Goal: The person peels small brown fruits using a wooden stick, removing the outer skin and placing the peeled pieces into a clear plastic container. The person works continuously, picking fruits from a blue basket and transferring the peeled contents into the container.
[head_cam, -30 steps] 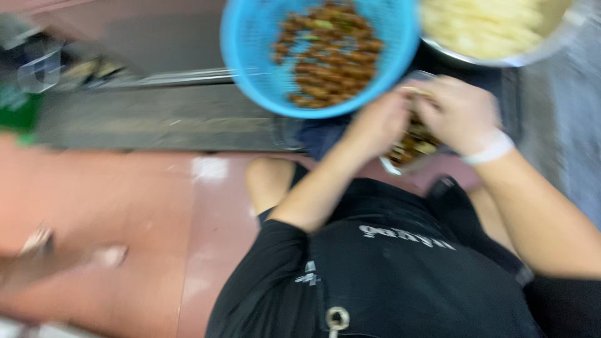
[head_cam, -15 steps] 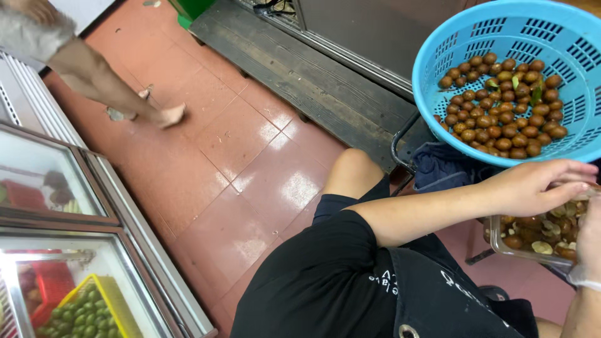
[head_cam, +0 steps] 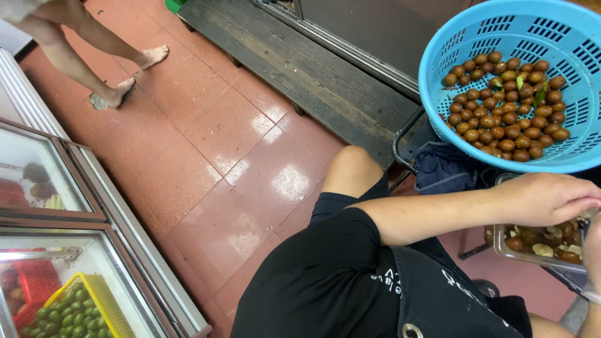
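Keep left hand [head_cam: 541, 199] over the near metal tray [head_cam: 501, 249], right of the blue basket [head_cam: 438, 56]; its grip cannot be told; right hand [head_cam: 591, 241] mostly cropped, grip unclear

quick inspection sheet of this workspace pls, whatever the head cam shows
surface: red tiled floor, glossy; dark wooden platform along it
job's things: blue basket of small brown fruits; clear tray of brown pieces
clutter: dark blue cloth under the basket
grippers: left hand over the tray, grasp hidden; right hand at frame edge, unclear
cables: nothing seen
surroundings: glass-topped chest holding a yellow crate of green fruit; another person's bare feet
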